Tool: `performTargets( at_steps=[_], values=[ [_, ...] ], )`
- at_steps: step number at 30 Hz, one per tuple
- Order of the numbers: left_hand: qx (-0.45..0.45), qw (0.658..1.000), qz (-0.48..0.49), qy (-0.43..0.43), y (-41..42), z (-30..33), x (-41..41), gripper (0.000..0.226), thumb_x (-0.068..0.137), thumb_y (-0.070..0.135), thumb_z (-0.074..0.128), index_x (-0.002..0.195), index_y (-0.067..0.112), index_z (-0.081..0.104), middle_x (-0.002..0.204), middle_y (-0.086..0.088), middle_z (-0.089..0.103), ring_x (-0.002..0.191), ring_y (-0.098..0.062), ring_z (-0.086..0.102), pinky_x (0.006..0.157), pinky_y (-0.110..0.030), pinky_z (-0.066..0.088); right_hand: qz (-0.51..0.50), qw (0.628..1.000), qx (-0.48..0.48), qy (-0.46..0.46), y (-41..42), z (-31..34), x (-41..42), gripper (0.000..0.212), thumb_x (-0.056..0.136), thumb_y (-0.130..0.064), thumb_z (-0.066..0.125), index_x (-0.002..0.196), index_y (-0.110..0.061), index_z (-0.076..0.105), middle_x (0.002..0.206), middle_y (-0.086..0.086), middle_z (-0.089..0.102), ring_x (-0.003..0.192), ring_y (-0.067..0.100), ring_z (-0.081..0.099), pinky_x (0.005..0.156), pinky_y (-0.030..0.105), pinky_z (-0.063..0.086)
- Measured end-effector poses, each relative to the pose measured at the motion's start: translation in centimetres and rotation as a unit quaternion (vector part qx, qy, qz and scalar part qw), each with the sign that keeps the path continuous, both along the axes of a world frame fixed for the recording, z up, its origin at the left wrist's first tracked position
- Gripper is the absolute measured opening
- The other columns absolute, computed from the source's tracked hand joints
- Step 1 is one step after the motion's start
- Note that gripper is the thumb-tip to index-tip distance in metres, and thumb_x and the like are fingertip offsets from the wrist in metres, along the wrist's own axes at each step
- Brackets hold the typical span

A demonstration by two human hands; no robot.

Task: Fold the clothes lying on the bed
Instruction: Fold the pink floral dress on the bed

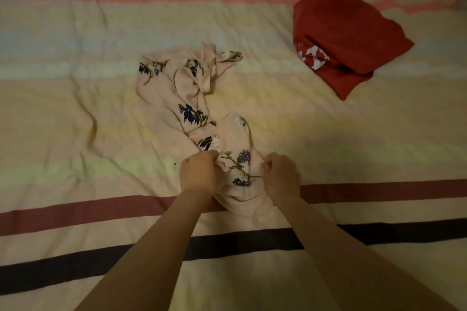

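Floral pink garment [177, 98] is gripped at its near end by the left hand [199, 171] and right hand [280, 174], fingers curled into cloth; folded red shirt [346, 40] lies far right on the striped bed [75, 108].

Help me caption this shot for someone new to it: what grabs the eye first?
Two bare hands, left hand and right hand, grip the near end of a crumpled pink floral garment at the centre of the striped bedspread. Off to the upper right lies a folded red shirt with white print, apart from the pink one.
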State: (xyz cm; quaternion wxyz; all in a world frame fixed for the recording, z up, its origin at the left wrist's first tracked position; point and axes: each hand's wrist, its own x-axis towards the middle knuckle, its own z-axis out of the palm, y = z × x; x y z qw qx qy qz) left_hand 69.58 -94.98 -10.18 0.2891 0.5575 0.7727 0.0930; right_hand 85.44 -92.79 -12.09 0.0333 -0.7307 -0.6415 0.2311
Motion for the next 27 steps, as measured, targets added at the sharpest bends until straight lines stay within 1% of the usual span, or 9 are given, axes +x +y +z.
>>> performTargets(
  at_steps=[4,8,11,13,15,18,20,24,27],
  values=[
    [0.05,0.993,0.065,-0.081,-0.7,3.7,-1.6,0.021,0.088,0.014,0.053,0.102,0.013,0.068,0.093,-0.013,0.07,0.09,-0.033,0.063,0.075,-0.041,0.051,-0.029,0.992,0.059,0.103,-0.2,4.2,0.1,0.014,0.092,-0.013,0.051,0.083,-0.006,0.059,0.076,0.005,0.056,0.075,0.023,0.054,0.062,0.029,0.038],
    [0.099,0.987,0.083,-0.098,-2.1,9.0,-3.4,0.02,0.089,0.012,0.055,0.103,0.013,0.069,0.085,-0.006,0.068,0.082,-0.025,0.061,0.065,-0.029,0.041,-0.018,0.977,0.093,0.191,-0.8,10.0,-0.1,0.012,0.093,-0.009,0.051,0.086,-0.003,0.059,0.071,0.006,0.056,0.067,0.02,0.051,0.059,0.033,0.038],
    [0.131,0.981,0.095,-0.107,-3.3,13.7,-4.8,0.012,0.088,0.012,0.056,0.089,0.016,0.067,0.075,0.001,0.061,0.074,-0.02,0.059,0.056,-0.025,0.036,-0.015,0.965,0.115,0.236,-1.5,14.9,-0.1,0.011,0.093,-0.012,0.05,0.086,-0.007,0.057,0.074,0.005,0.058,0.07,0.018,0.053,0.062,0.032,0.04],
    [0.151,0.978,0.099,-0.101,-4.3,17.1,-5.8,0.012,0.087,0.011,0.057,0.081,0.019,0.063,0.072,0.001,0.06,0.069,-0.017,0.055,0.051,-0.021,0.035,-0.02,0.956,0.125,0.263,-2.1,18.6,0.0,0.011,0.095,-0.015,0.049,0.085,-0.012,0.054,0.074,0.002,0.057,0.07,0.016,0.052,0.058,0.026,0.038],
    [0.175,0.974,0.098,-0.105,-5.3,20.6,-6.6,0.013,0.086,0.008,0.057,0.08,0.017,0.064,0.072,-0.001,0.063,0.069,-0.019,0.056,0.054,-0.025,0.038,-0.026,0.948,0.138,0.285,-2.6,22.3,0.0,0.013,0.095,-0.017,0.048,0.083,-0.014,0.052,0.071,-0.001,0.056,0.07,0.017,0.054,0.058,0.021,0.039],
    [0.213,0.964,0.1,-0.125,-6.7,26.5,-7.6,0.015,0.084,0.004,0.058,0.08,0.015,0.067,0.075,-0.007,0.066,0.071,-0.023,0.058,0.058,-0.03,0.04,-0.021,0.933,0.158,0.323,-3.6,28.6,-0.2,0.017,0.096,-0.017,0.047,0.08,-0.019,0.052,0.07,0.003,0.06,0.07,0.024,0.062,0.067,0.037,0.049],
    [0.242,0.956,0.094,-0.134,-7.5,30.6,-8.0,0.016,0.084,0.004,0.058,0.078,0.015,0.068,0.075,-0.01,0.067,0.072,-0.025,0.058,0.061,-0.032,0.042,-0.006,0.927,0.178,0.331,-4.3,33.2,-0.5,0.018,0.097,-0.017,0.045,0.08,-0.02,0.051,0.075,0.006,0.062,0.071,0.025,0.063,0.069,0.04,0.051],
    [0.285,0.944,0.069,-0.15,-9.3,38.3,-8.9,0.02,0.088,0.005,0.055,0.076,0.016,0.066,0.075,-0.008,0.065,0.072,-0.022,0.056,0.061,-0.033,0.042,0.016,0.912,0.227,0.341,-6.2,42.1,-1.2,0.013,0.098,-0.018,0.044,0.091,-0.011,0.054,0.077,0.004,0.061,0.065,0.017,0.06,0.055,0.025,0.041],
    [0.31,0.936,0.054,-0.155,-10.7,42.9,-9.7,0.019,0.089,0.007,0.055,0.079,0.015,0.069,0.076,-0.008,0.066,0.075,-0.025,0.058,0.065,-0.036,0.044,0.037,0.905,0.259,0.334,-8.1,47.6,-1.4,0.015,0.097,-0.019,0.046,0.091,-0.01,0.056,0.069,-0.001,0.055,0.061,0.013,0.052,0.055,0.026,0.036]
  ],
)
